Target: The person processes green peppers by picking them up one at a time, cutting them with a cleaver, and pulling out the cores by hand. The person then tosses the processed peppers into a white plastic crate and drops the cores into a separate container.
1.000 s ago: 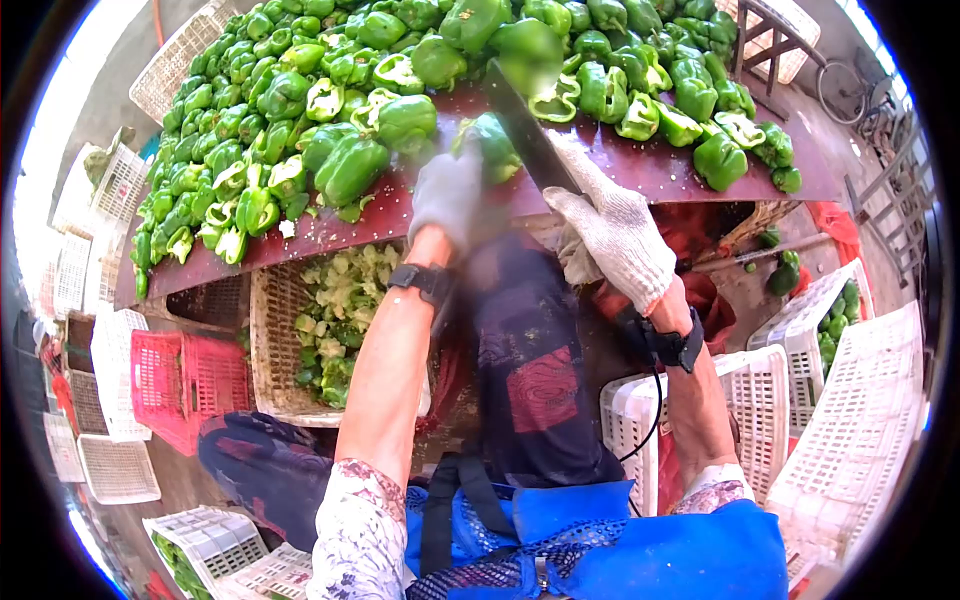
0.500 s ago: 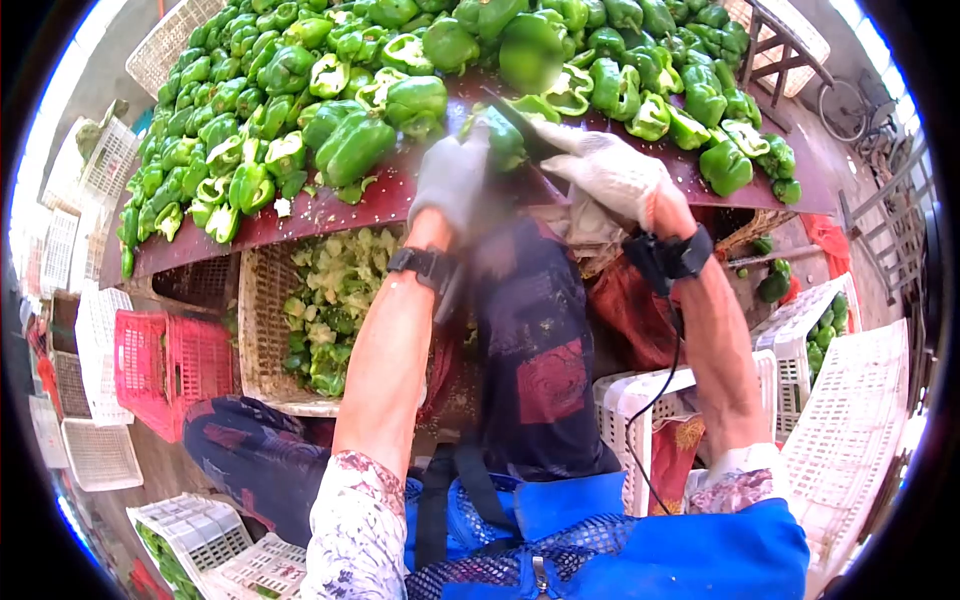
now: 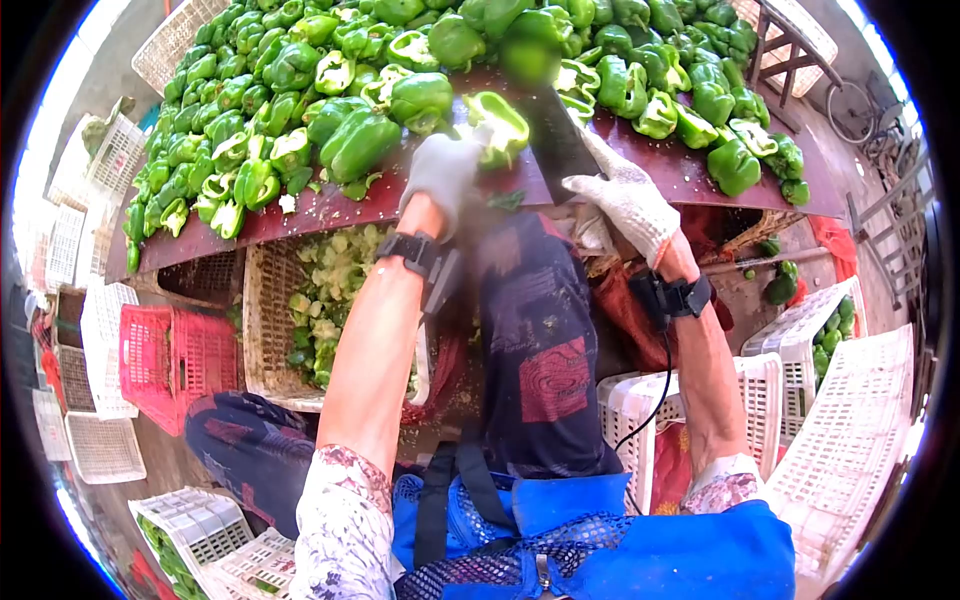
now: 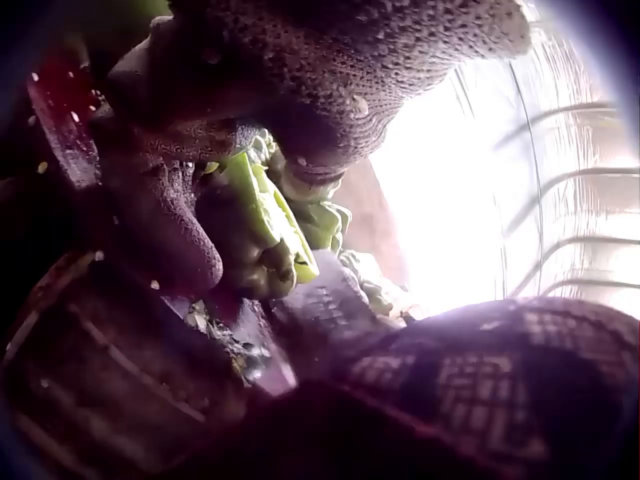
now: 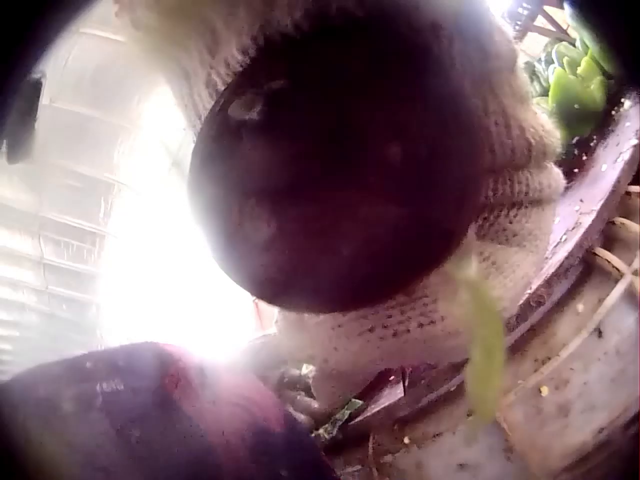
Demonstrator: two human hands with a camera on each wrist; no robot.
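At the near edge of the red table (image 3: pixel 690 175), gloved left hand (image 3: pixel 443 172) has fingers curled round a cut green pepper (image 3: pixel 497 122), gloved right hand (image 3: pixel 628 203) clamped on the knife (image 3: pixel 556 140), blade just beside the pepper.

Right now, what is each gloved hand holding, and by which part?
The left hand grips a cut green pepper by its near side. The right hand holds a big knife by its handle.

Two gloved hands (image 3: pixel 445 170), one knife (image 3: pixel 556 140), dozens of green peppers (image 3: pixel 300 90).
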